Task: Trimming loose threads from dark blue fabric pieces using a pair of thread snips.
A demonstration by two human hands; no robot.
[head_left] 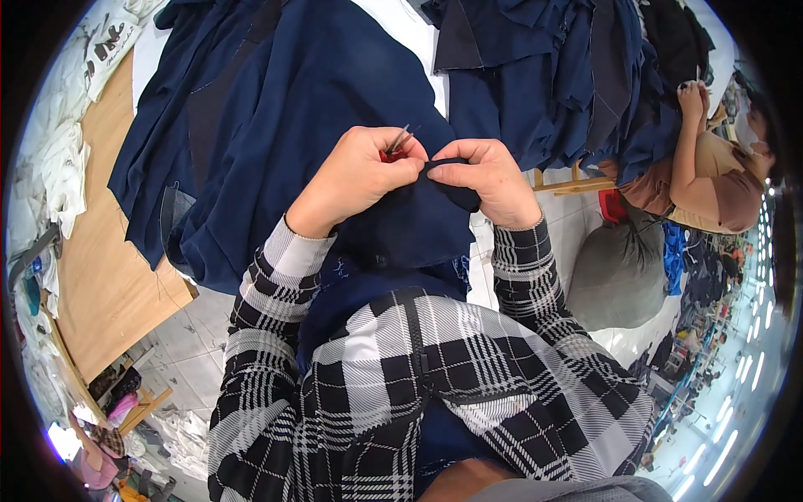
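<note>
My left hand (355, 176) holds small thread snips (396, 144) with a red grip, their metal blades pointing up to the right. My right hand (488, 177) pinches a folded edge of dark navy fabric (418, 222) just beside the blades. The two hands almost touch above my lap. The navy piece hangs down from my fingers over my chest. My sleeves are black and white plaid.
A large spread of navy garments (293, 92) covers a wooden table (100, 259) ahead. More navy pieces (552, 75) are piled at the upper right. Another person (711, 167) in a brown top works at the right. A grey sack (623, 268) sits on the tiled floor.
</note>
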